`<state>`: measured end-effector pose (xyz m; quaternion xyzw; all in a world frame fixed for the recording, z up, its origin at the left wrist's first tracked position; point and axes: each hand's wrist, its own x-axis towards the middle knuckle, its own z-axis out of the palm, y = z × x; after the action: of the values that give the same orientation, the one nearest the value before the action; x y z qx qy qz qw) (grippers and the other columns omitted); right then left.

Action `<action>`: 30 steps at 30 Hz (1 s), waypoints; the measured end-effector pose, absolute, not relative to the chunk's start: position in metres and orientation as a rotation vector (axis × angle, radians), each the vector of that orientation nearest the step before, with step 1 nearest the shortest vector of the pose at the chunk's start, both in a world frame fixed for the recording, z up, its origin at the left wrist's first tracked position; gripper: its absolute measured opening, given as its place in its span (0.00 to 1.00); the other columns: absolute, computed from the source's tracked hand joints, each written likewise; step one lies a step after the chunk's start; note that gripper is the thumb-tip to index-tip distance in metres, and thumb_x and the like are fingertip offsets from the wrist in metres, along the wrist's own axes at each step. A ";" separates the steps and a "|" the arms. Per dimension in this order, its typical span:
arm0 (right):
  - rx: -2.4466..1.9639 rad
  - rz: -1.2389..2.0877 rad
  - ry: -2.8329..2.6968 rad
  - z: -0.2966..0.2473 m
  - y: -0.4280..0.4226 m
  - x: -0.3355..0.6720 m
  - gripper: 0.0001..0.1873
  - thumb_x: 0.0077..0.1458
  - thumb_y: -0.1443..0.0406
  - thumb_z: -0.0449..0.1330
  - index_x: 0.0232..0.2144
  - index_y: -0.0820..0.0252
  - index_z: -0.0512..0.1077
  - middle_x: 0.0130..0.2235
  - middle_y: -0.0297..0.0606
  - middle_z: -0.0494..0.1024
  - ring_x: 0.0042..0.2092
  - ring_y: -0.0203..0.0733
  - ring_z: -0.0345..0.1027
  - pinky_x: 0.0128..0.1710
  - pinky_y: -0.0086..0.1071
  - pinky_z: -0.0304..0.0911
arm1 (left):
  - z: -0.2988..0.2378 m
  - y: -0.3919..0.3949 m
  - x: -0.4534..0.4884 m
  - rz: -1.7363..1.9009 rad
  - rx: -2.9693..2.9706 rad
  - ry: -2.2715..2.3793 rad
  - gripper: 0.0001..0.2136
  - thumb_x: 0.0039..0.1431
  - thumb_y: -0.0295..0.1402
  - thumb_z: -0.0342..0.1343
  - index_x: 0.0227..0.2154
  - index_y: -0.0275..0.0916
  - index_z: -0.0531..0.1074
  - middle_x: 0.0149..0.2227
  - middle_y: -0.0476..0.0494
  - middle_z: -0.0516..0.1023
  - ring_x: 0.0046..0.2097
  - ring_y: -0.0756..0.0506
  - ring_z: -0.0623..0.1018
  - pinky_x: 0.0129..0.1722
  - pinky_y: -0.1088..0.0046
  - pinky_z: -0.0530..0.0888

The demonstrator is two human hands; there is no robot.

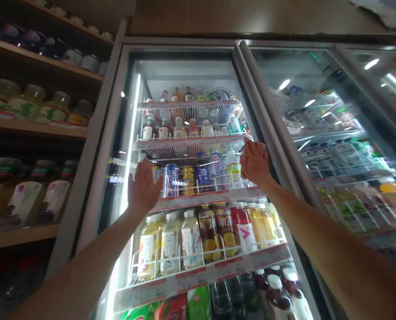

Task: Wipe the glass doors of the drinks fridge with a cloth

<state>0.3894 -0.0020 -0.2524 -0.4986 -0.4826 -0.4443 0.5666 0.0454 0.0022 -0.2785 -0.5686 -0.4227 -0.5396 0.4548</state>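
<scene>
A lit drinks fridge with a glass door [124,146] fills the middle of the view. My left hand [144,186] is raised flat against the glass, fingers stretched upward, level with a shelf of cans [180,178]. My right hand [254,161] is open too, palm forward near the door's right edge [251,111], in front of a clear bottle [233,169]. Neither hand holds anything. Below the hands stands a row of yellow and red juice bottles [198,238].
Wooden shelves [34,129] with jars and bottles run along the left wall. A second glass-door fridge [344,151] with more drinks stands to the right. Wire shelves [191,142] inside the middle fridge carry small bottles higher up.
</scene>
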 end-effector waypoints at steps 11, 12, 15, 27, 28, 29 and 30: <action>-1.044 -1.117 -1.415 -0.227 -0.001 0.287 0.33 0.56 0.62 0.44 0.63 0.67 0.48 0.65 0.42 0.49 0.66 0.52 0.37 0.63 0.50 0.39 | -0.273 0.010 0.050 -1.294 -1.392 -0.981 0.30 0.61 0.46 0.32 0.60 0.31 0.53 0.64 0.32 0.51 0.66 0.38 0.50 0.62 0.50 0.46; -1.000 -1.139 -1.499 -0.225 -0.003 0.271 0.33 0.56 0.62 0.44 0.63 0.66 0.48 0.66 0.41 0.48 0.66 0.51 0.35 0.63 0.50 0.38 | -0.273 0.009 0.050 -1.289 -1.394 -0.984 0.30 0.61 0.46 0.32 0.60 0.30 0.53 0.64 0.32 0.51 0.66 0.38 0.50 0.62 0.50 0.47; -0.888 -1.221 -1.689 -0.223 -0.006 0.248 0.33 0.56 0.63 0.44 0.63 0.64 0.47 0.66 0.38 0.47 0.67 0.47 0.33 0.64 0.49 0.35 | -0.273 0.010 0.051 -1.300 -1.395 -0.995 0.31 0.61 0.47 0.32 0.60 0.30 0.53 0.64 0.32 0.51 0.66 0.38 0.50 0.62 0.51 0.47; -1.193 -1.044 -1.126 -0.253 0.000 0.377 0.31 0.58 0.62 0.42 0.61 0.69 0.52 0.65 0.45 0.49 0.66 0.53 0.37 0.62 0.54 0.41 | -0.274 0.008 0.062 -1.281 -1.446 -1.007 0.31 0.61 0.47 0.32 0.61 0.30 0.52 0.65 0.32 0.49 0.66 0.37 0.48 0.62 0.49 0.45; -1.213 -1.019 -1.098 -0.256 -0.001 0.367 0.31 0.58 0.62 0.42 0.61 0.71 0.52 0.65 0.46 0.49 0.66 0.54 0.37 0.62 0.54 0.41 | -0.273 0.007 0.069 -1.272 -1.461 -1.007 0.31 0.61 0.47 0.32 0.61 0.31 0.53 0.65 0.33 0.49 0.66 0.38 0.48 0.62 0.49 0.46; -1.219 -1.013 -1.112 -0.258 -0.001 0.353 0.31 0.57 0.62 0.42 0.61 0.71 0.52 0.65 0.47 0.49 0.66 0.55 0.37 0.62 0.54 0.41 | -0.273 0.006 0.077 -1.260 -1.475 -1.000 0.30 0.62 0.46 0.32 0.61 0.31 0.53 0.65 0.34 0.49 0.66 0.38 0.48 0.62 0.49 0.46; -1.208 -1.024 -1.167 -0.261 -0.002 0.335 0.32 0.57 0.62 0.43 0.62 0.71 0.51 0.65 0.47 0.49 0.66 0.55 0.37 0.62 0.53 0.41 | -0.273 0.006 0.085 -1.243 -1.494 -0.985 0.30 0.62 0.46 0.33 0.61 0.32 0.53 0.65 0.34 0.50 0.66 0.39 0.48 0.62 0.50 0.46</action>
<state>0.3350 -0.0017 -0.2609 -0.5112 -0.4938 -0.4335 0.5539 0.0852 0.0061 -0.2733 -0.6077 -0.4007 -0.5056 0.4631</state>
